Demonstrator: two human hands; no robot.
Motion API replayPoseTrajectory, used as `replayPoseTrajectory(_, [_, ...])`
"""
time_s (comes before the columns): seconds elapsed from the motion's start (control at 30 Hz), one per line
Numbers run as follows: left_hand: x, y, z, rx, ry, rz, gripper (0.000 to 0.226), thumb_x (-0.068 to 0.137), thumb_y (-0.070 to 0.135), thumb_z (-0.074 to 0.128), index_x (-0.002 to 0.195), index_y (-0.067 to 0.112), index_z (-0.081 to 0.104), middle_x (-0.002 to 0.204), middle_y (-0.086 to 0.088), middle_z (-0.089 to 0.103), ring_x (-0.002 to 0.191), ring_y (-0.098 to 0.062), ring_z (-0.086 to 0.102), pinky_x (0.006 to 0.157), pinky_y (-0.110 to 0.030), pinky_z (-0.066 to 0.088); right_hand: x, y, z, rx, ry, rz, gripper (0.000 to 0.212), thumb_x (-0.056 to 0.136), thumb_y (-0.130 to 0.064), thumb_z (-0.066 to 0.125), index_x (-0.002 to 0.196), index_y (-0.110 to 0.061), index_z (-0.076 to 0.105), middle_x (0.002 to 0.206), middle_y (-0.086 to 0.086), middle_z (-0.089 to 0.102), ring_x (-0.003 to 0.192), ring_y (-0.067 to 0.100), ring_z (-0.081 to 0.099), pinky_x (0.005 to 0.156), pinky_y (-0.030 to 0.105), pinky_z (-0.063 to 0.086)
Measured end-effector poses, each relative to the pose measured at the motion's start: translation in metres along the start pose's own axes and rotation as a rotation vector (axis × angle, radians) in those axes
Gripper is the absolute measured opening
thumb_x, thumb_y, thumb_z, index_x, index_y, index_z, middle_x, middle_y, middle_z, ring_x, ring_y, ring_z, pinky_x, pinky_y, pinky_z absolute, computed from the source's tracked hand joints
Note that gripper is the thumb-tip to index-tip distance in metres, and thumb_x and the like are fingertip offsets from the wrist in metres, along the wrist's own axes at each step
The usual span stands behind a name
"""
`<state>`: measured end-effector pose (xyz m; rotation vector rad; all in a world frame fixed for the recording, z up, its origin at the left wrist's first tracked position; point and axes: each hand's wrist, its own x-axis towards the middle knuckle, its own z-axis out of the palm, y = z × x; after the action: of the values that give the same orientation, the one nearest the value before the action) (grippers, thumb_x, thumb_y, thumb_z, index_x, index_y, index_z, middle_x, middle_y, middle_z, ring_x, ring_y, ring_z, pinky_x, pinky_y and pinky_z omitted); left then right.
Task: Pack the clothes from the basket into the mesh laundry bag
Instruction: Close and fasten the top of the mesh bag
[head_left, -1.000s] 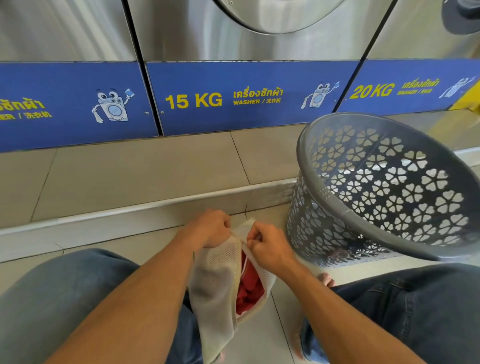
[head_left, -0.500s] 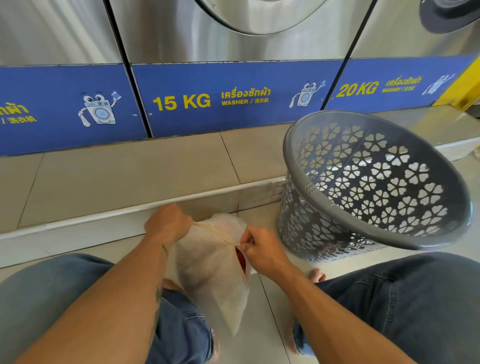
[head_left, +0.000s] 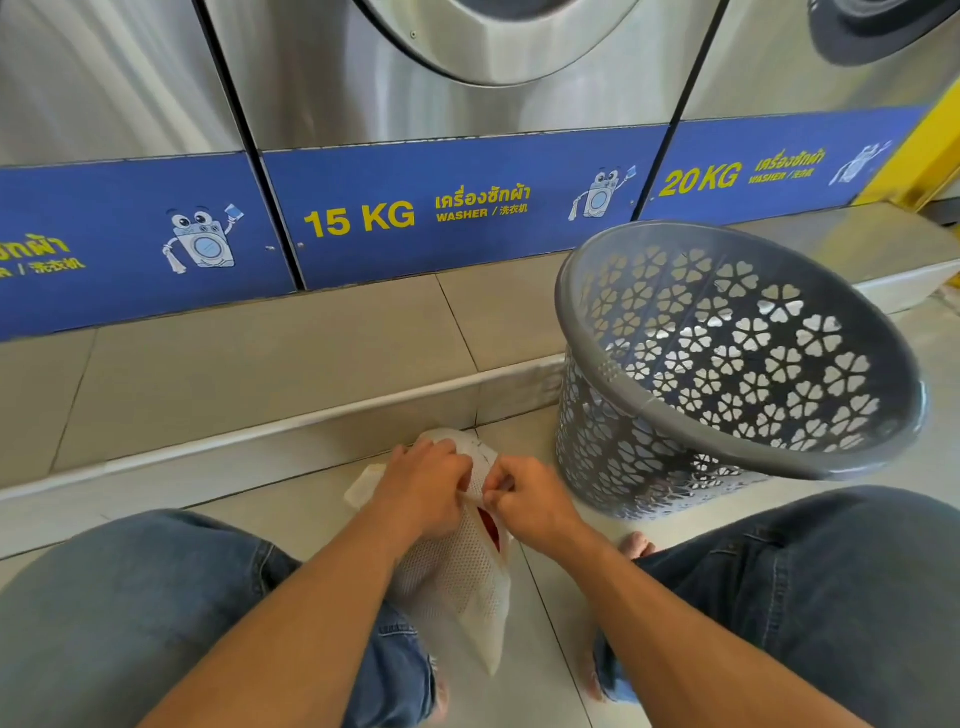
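Mouth of mesh laundry bag (head_left: 457, 582) at far end, long axis running back toward body between knees; left hand (head_left: 426, 488) and right hand (head_left: 524, 504) pinch mouth edges, close together; basket (head_left: 602, 452) nearer right hand.

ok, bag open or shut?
Partly open: red cloth shows through a gap in the bag under the right hand; left hand grips its top.

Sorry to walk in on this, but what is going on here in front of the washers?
A person in jeans is down low on the tiled floor before a row of washers, with a white mesh bag between the knees. The left hand and the right hand both pinch the bag's top edge at its opening, close together. Red cloth shows through the gap, so clothes are already inside. A grey basket stands to the right, with no clothes visible in it.
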<state>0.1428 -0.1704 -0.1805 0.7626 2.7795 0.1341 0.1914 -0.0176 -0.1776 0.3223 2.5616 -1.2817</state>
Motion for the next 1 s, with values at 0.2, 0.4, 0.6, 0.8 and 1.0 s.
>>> replayPoseTrajectory(0.2, [0.006,-0.001,0.003,0.002,0.094,0.0,0.009,0.082,0.021,0.059,0.088,0.027,0.062,0.097,0.006,0.061,0.095,-0.022,0.056,0.083,-0.039,0.045,0.002,0.006,-0.001,0.011,0.01,0.006,0.014,0.087,-0.002,0.066,0.079,-0.013,0.067,0.081,-0.001,0.066,0.071,0.009,0.059,0.057,0.016,0.045])
replayPoseTrajectory(0.4, [0.005,-0.025,-0.01,-0.186,0.146,-0.157,0.013,0.087,0.016,0.054,0.081,0.027,0.055,0.094,0.006,0.064,0.085,-0.022,0.059,0.071,-0.034,0.047,0.001,0.019,-0.007,-0.006,0.031,0.029,0.022,0.086,-0.001,0.065,0.074,-0.021,0.066,0.08,-0.006,0.066,0.074,0.008,0.06,0.063,0.02,0.047])
replayPoseTrajectory(0.6, [0.0,-0.033,-0.028,-0.238,0.187,-0.254,0.01,0.089,0.018,0.055,0.084,0.024,0.061,0.096,0.003,0.065,0.089,-0.024,0.06,0.075,-0.034,0.051,0.003,-0.012,-0.026,0.035,0.002,-0.074,0.025,0.085,-0.004,0.069,0.071,-0.024,0.066,0.078,-0.004,0.069,0.081,0.015,0.065,0.076,0.034,0.057])
replayPoseTrajectory(0.8, [-0.006,-0.042,-0.032,-0.266,0.18,-0.342,0.015,0.088,0.019,0.056,0.084,0.029,0.065,0.098,0.002,0.066,0.09,-0.023,0.061,0.075,-0.033,0.051,-0.003,-0.027,-0.02,0.005,-0.068,-0.099,0.019,0.085,-0.002,0.07,0.075,-0.019,0.07,0.08,-0.004,0.069,0.082,0.014,0.065,0.077,0.03,0.056])
replayPoseTrajectory(1.0, [-0.011,-0.037,-0.022,-0.216,0.133,-0.323,0.018,0.089,0.016,0.053,0.082,0.029,0.063,0.098,0.002,0.066,0.089,-0.022,0.06,0.077,-0.035,0.053,-0.009,-0.002,-0.003,0.124,-0.061,0.018,0.023,0.077,0.001,0.071,0.067,-0.019,0.069,0.074,-0.002,0.071,0.074,0.013,0.065,0.081,0.041,0.06])
